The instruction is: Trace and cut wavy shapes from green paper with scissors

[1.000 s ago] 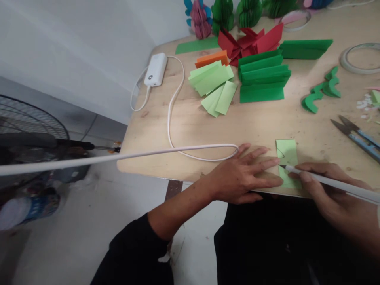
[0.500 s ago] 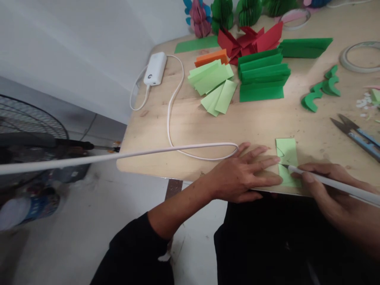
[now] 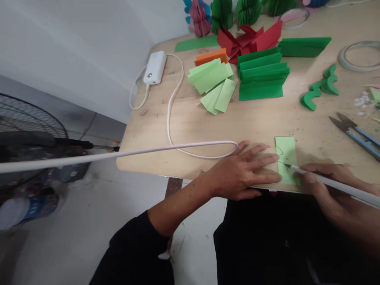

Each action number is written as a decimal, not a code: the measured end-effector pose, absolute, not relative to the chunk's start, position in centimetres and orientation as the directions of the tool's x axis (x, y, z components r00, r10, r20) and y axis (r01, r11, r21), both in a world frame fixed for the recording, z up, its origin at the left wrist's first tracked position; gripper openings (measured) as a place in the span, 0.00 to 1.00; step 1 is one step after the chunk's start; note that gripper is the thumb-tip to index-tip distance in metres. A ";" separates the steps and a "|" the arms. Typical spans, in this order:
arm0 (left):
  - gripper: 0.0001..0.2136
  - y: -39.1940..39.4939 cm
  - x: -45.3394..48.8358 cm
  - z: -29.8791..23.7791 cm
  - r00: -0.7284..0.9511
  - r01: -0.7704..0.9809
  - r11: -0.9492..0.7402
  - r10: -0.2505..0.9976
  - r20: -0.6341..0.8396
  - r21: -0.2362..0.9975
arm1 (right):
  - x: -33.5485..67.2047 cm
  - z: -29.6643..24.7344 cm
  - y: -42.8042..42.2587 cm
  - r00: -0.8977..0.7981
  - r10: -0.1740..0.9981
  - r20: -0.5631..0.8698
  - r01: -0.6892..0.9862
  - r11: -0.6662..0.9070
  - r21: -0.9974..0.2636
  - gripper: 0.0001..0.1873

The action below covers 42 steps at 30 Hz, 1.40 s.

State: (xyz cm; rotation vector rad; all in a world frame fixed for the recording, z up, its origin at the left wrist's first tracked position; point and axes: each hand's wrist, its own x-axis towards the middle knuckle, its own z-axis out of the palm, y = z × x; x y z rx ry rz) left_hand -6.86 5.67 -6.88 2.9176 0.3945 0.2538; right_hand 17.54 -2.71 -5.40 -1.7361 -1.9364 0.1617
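A light green paper strip [image 3: 287, 148] lies near the table's front edge, with thin curved dark lines drawn along its left side. My left hand [image 3: 246, 172] rests flat with fingers spread, two fingertips touching the strip's left edge. In my right hand [image 3: 332, 190] is a white pen [image 3: 332, 182], pinched between thumb and fingers. Its dark tip touches the paper at the end of a short line. A loop of white cable [image 3: 204, 144] runs beside my left thumb.
Light green slips [image 3: 212, 75], folded green paper [image 3: 261, 81], red paper [image 3: 249, 41] and orange paper [image 3: 210, 57] lie farther back. Blue-handled snips [image 3: 356, 132], curved green cutouts [image 3: 320, 89] and a tape roll [image 3: 341, 59] sit right. A white power bank [image 3: 156, 68] is at left.
The pen tip has moved slightly right across the paper, and the line behind it is longer. My left hand stays in place on the strip.
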 end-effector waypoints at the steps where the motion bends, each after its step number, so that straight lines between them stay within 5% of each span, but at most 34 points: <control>1: 0.22 5.7 -6.9 -6.9 0.950 0.244 -0.948 0.276 0.145 0.205 | 17.5 -5.3 -2.7 -0.033 0.952 0.303 0.890 0.167 -0.425 0.10; 12: 0.22 5.8 -6.9 -7.1 0.951 0.233 -0.952 0.265 0.157 0.199 | 17.0 -4.4 -2.6 -0.140 0.920 0.367 0.924 0.254 -0.284 0.10; 42: 0.23 5.7 -6.8 -7.1 0.947 0.250 -0.946 0.283 0.154 0.205 | 17.1 -3.9 -3.0 -0.193 0.899 0.394 0.913 0.311 -0.262 0.05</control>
